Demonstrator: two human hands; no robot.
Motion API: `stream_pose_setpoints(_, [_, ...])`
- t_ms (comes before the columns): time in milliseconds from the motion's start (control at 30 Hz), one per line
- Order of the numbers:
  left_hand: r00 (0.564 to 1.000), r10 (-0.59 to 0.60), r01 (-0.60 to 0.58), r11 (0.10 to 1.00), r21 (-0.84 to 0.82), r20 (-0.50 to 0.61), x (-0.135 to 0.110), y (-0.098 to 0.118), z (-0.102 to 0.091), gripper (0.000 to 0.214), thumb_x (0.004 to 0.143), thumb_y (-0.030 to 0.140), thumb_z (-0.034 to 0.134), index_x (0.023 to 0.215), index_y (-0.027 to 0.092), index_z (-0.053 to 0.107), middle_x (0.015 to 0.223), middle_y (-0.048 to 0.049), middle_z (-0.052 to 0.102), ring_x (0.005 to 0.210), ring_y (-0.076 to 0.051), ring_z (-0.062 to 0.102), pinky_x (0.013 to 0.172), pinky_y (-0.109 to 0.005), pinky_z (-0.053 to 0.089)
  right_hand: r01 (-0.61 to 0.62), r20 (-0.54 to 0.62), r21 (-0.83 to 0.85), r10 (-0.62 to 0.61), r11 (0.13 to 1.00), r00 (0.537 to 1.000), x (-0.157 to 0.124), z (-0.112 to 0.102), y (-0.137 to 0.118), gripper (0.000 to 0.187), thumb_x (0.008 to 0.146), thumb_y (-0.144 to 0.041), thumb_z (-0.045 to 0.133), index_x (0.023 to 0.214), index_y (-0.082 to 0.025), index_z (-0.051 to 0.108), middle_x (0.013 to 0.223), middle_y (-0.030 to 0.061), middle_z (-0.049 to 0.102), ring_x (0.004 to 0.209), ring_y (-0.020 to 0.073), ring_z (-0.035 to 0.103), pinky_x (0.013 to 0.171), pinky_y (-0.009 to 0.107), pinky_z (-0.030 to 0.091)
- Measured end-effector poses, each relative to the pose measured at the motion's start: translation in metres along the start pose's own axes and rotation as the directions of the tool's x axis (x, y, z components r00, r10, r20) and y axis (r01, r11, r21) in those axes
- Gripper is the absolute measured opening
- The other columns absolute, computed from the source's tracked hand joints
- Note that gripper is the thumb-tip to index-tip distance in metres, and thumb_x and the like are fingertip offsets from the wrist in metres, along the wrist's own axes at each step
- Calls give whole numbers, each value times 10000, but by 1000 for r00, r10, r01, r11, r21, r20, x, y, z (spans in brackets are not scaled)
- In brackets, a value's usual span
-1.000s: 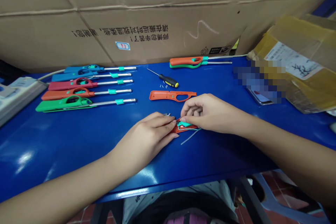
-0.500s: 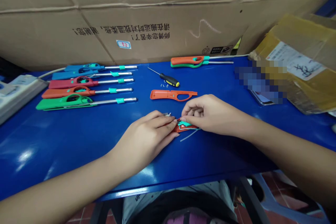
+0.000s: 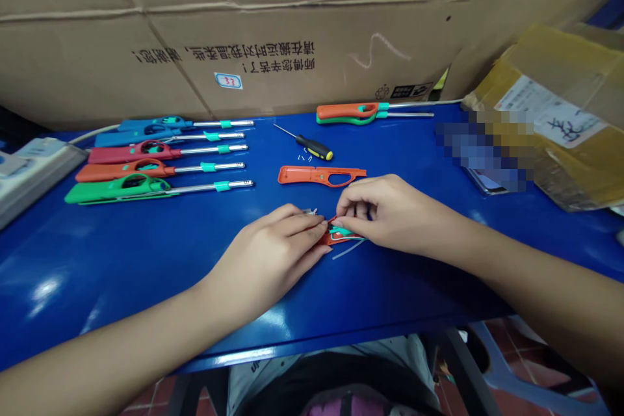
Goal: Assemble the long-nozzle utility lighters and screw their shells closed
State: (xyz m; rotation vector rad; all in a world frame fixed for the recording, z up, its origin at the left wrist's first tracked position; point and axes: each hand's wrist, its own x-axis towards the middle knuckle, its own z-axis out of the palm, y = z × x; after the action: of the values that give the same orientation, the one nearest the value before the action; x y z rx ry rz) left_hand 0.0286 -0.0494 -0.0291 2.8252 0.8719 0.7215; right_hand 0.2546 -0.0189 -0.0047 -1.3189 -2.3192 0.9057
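Note:
Both my hands meet over an opened orange lighter half [image 3: 336,237] lying on the blue table [image 3: 146,253]. My left hand [image 3: 273,253] lies on its left end, fingers together, pinning it down. My right hand [image 3: 385,211] is curled, its fingertips pinching a small teal part [image 3: 341,231] inside the shell. A thin pale tube [image 3: 347,249] sticks out below the shell. The other orange shell half [image 3: 322,175] lies just beyond my hands.
Several finished long-nosed lighters [image 3: 156,166] lie in a row at the left; another orange and green one [image 3: 361,112] rests by the cardboard boxes [image 3: 244,32]. A screwdriver [image 3: 312,146] and tiny screws [image 3: 305,157] lie mid-table. A taped carton [image 3: 560,110] sits right, a white power strip [image 3: 29,175] left.
Almost nothing has moved. My right fingertips shifted slightly on the teal part, and the pale tube moved a little to the left.

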Motion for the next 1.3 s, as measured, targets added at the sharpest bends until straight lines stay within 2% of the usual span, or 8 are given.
stream_pose_setpoints(167, [1000,-21,22,999,-47,18,-2,-1,1,224,951,221,656,1134,106,716,1083,-77,745,945,-220,649,835,-379,605,3,-13,-56,-4,998,1000,-4,-18,-1,131,857,-296,679,788,-187,706,736,-13,659,660,112,549,609,258,414])
stream_pose_setpoints(333, [1000,-19,20,997,-73,9,-3,-3,3,228,940,208,671,1146,113,699,1082,-75,739,920,-212,649,836,-387,593,28,189,-75,-14,997,982,-3,-24,2,149,843,-350,701,831,-204,730,835,1,700,747,133,587,670,270,442])
stream_pose_setpoints(433, [1000,-9,9,996,-84,-3,-2,-4,3,237,938,196,671,1161,119,698,1076,-74,740,912,-209,649,835,-392,587,17,231,-57,-3,998,973,-2,-20,4,149,864,-325,673,823,-192,728,837,13,701,737,135,591,670,277,444])
stream_pose_setpoints(667, [1000,-22,22,993,-118,2,-1,-4,3,226,944,189,660,1151,122,719,1063,-75,744,905,-210,638,813,-384,591,0,196,-41,8,999,981,0,-14,7,98,847,-266,673,797,-194,717,790,-1,666,715,126,583,633,264,427])
stream_pose_setpoints(900, [999,-23,25,998,-54,47,-1,-2,3,252,980,211,604,1185,129,725,1083,-100,718,926,-223,630,791,-383,602,4,145,-47,3,999,989,-1,-10,8,102,837,-288,703,777,-206,710,780,-14,670,712,117,580,634,261,403])
stream_pose_setpoints(1133, [999,-14,15,999,-37,36,-1,-2,1,236,971,196,610,1162,115,723,1083,-103,724,921,-223,636,809,-387,598,-12,119,-80,22,997,993,-2,-28,2,295,903,-437,617,752,-189,674,732,0,623,653,126,527,601,278,370])
stream_pose_setpoints(1200, [999,-27,28,998,-47,34,-1,-3,0,235,964,194,622,1166,130,722,1103,-94,727,925,-220,640,812,-382,596,42,160,-108,-25,993,987,-4,-37,4,252,890,-417,638,777,-197,686,802,12,657,726,141,564,655,282,395])
stream_pose_setpoints(1300, [999,-39,40,998,-38,26,-1,-4,-2,219,952,193,637,1140,134,733,1098,-87,737,926,-223,651,814,-388,597,139,313,-167,-81,976,946,-8,-46,9,158,861,-378,693,834,-223,699,880,5,692,842,163,597,737,288,411])
